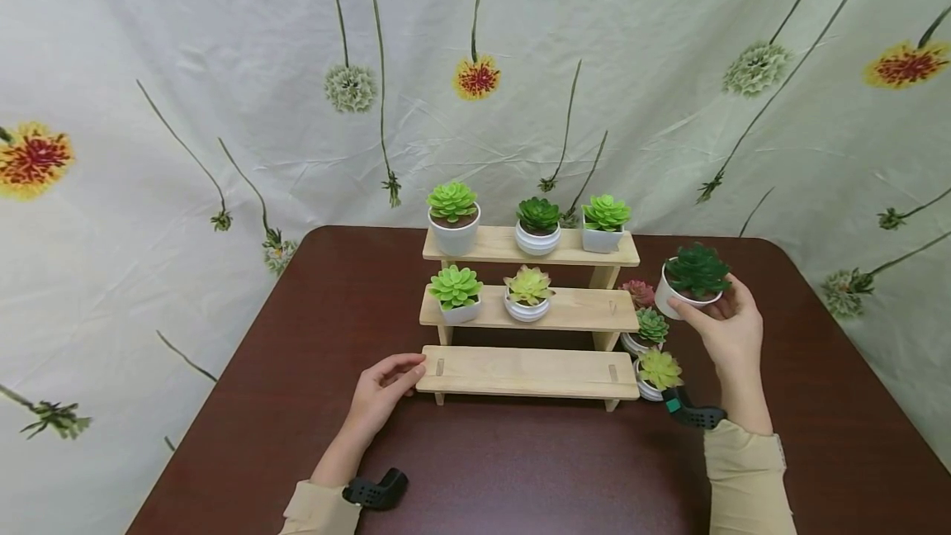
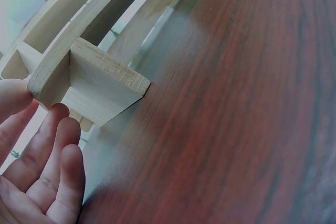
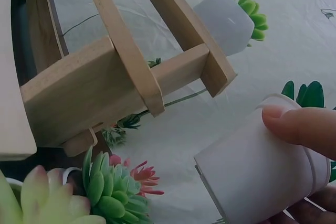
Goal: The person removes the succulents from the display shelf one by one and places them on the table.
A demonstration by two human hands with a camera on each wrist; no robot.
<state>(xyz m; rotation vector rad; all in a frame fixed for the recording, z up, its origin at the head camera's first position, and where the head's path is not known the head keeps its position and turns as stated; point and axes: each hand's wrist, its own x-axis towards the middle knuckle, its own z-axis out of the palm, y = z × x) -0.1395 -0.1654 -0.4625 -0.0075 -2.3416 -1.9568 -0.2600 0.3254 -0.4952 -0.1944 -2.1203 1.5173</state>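
Because the white tapered pot with a dark-green rosette succulent (image 1: pixel 691 281) tilts in the right hand (image 1: pixel 728 324), pinched near its rim, levelling it seems wise, clear of the red, green and yellowish potted succulents (image 1: pixel 652 326) left of the grip; farther left, the left hand (image 1: pixel 385 386) holds the pale three-tier wooden stand (image 1: pixel 579 309), best kept steady.

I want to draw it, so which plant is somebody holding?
The dark green plant in the right hand; the other plants are on or beside the stand.
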